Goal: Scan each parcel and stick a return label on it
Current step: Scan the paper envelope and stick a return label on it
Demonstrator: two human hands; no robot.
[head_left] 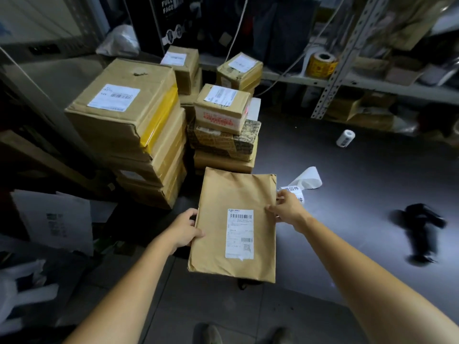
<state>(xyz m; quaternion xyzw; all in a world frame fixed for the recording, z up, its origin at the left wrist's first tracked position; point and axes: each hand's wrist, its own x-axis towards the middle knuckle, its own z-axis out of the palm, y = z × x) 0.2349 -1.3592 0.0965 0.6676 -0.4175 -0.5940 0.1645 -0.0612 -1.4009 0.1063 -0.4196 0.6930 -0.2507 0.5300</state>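
A flat brown paper parcel (pixel 236 214) is held up over the dark floor, its white barcoded shipping label (pixel 240 234) facing me. My left hand (pixel 185 229) grips the parcel's left edge. My right hand (pixel 286 208) grips its right edge, level with the label's top. Just behind that hand a strip of white return labels (pixel 301 184) with printed characters lies on the floor, partly hidden by the fingers. A black handheld scanner (pixel 419 229) lies on the floor to the right, blurred.
Stacks of labelled cardboard boxes (pixel 129 115) stand ahead and to the left. A metal shelf rack (pixel 347 80) with a yellow tape roll (pixel 321 64) runs along the back right. A small label roll (pixel 345 138) lies on the floor. White bags (pixel 57 219) sit at the left.
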